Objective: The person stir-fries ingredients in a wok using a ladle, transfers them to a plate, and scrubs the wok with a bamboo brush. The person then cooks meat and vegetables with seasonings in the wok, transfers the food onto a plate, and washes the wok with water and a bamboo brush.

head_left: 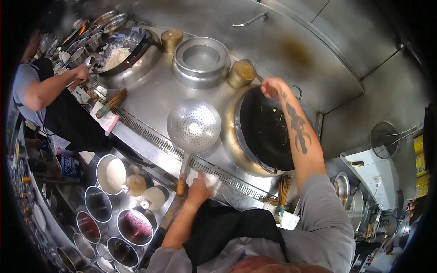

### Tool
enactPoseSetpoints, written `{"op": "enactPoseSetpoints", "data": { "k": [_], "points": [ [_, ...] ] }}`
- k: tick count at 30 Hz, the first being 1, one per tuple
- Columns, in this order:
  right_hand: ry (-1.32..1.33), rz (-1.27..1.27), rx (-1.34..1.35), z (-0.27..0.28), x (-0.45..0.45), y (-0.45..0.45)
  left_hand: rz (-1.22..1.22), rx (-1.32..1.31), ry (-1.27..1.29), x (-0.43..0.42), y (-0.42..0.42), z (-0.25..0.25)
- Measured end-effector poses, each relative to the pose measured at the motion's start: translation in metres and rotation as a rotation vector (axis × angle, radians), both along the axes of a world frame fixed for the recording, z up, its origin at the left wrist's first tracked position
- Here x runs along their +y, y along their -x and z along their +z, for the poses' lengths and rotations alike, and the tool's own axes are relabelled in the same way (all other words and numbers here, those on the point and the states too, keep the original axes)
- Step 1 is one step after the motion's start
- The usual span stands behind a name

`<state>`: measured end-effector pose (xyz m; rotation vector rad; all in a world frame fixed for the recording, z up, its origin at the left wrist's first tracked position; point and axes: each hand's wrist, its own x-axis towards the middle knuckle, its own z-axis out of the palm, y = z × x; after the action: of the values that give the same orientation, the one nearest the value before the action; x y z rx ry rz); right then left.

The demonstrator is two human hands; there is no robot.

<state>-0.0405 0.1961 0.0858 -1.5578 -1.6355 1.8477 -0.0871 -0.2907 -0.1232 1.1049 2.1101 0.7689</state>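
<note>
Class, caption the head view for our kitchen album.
Right hand over the dark wok's rim, left hand by a white cloth, perforated strainer lying nearby.

Steel stovetop (150, 98): I see it spread left of the wok (264, 132)
Perforated skimmer (194, 120): flat, left of the wok
Round metal pot (200, 79): beyond the wok, to its left
Yellowish tub (240, 81): just beside the wok's far side

Metal panels with dark seams line the wall (339, 68), marked by a brownish stain (297, 51), and a bent metal pipe (250, 20) juts from it. A slotted channel (148, 133) runs along the steel surface (145, 88). At right, white tiles (368, 176) carry a socket (378, 180); pale light glints off the metal
</note>
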Motion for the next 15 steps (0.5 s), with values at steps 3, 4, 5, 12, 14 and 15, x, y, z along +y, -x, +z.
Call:
{"op": "enactPoseSetpoints", "data": {
  "k": [3,4,5,12,14,15],
  "points": [
    [-0.517,0.150,-0.234,0.012,-0.057,-0.014,-0.026,0.130,0.094,0.011,-0.003,0.008],
    [-0.653,0.163,-0.176,0.017,-0.075,-0.018,-0.044,0.181,0.133,0.015,-0.004,0.009],
    [-0.646,0.180,-0.202,0.017,-0.070,-0.019,-0.062,0.231,0.173,0.018,-0.006,0.010],
    [-0.568,0.286,-0.113,-0.006,-0.043,0.053,-0.129,0.365,0.226,0.021,-0.005,0.017],
    [-0.531,0.298,-0.041,-0.015,-0.053,0.083,-0.126,0.393,0.246,0.021,-0.009,0.017],
    [-0.553,0.347,-0.192,-0.018,-0.055,0.098,-0.130,0.409,0.229,0.018,-0.013,0.013]
  ]
}}
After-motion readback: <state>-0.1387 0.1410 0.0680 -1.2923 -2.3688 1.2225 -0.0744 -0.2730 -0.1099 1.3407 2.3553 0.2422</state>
